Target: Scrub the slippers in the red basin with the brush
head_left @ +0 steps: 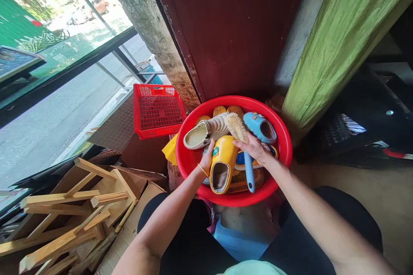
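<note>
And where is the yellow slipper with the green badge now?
In the head view, the yellow slipper is between the left hand and the right hand, over the near part of the red basin, just left of the blue handle.

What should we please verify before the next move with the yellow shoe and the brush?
1. Left hand on the yellow shoe: ok, gripping its side.
2. Right hand on the brush: ok, blue handle pointing toward the person.
3. Yellow shoe above the red basin: ok, within the rim.
4. Clear space in the basin: not ok, crowded by a cream clog, a blue shoe and others.
5. Bristles touching the yellow shoe: cannot tell.
</note>
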The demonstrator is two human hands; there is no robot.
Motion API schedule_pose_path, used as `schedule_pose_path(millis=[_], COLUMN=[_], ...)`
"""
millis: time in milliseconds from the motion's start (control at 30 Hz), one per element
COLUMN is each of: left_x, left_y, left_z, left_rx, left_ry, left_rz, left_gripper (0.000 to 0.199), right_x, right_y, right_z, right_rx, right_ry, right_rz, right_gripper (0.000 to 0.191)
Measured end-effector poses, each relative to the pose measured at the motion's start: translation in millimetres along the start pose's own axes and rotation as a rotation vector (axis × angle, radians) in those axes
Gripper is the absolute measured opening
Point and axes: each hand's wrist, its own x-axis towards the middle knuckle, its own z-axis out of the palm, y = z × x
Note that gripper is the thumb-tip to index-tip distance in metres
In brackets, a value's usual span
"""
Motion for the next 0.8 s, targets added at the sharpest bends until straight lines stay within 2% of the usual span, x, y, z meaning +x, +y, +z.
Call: schedule_pose_path(millis=[100,167,300,400,467,533,600,667,733,800], left_x=[8.1,10.1,6.3,1.6,-0.3,-0.8,-0.6,-0.4,-1.4,-4.1], left_y=[-6.8,-10.1,-6.1,9.3,20.8,27.8,27.0,19.2,8.5,-0.2], left_z=[-2.9,-5.3,-1.1,8.6,14.3,17.1,17.3,17.0,18.4,22.6], left_rx=[0.149,0.24,0.295,0.354,0.377,0.344,0.302,0.306,0.355,0.393], left_ry=[0.172,0.239,0.215,0.219,0.257,0.352,0.422,0.399,0.304,0.225], left_rz=[0.126,0.204,0.34,0.558,0.718,0.812,0.731,0.534,0.379,0.378], left_gripper=[0.068,0.062,0.059,0.053,0.046,0.042,0.037,0.042,0.054,0.056], right_x=[-0.5,-1.2,-2.5,-7.1,-12.7,-18.9,-23.7,-26.3,-26.9,-25.7], right_y=[4.4,7.8,1.8,-13.1,-21.8,-26.0,-24.9,-21.0,-17.7,-17.4], right_z=[1.6,-0.1,-3.4,-4.5,-5.0,-6.0,-7.4,-8.9,-9.5,-8.9], right_rx=[0.231,0.246,0.038,-0.163,-0.3,-0.431,-0.516,-0.546,-0.538,-0.495], right_ry=[-0.113,-0.116,0.002,0.132,0.217,0.255,0.224,0.228,0.333,0.469], right_rz=[0.097,0.12,-0.009,-0.174,-0.265,-0.351,-0.433,-0.473,-0.432,-0.351], right_gripper=[0.051,0.057,0.062,0.067,0.07,0.065,0.054,0.047,0.051,0.062])
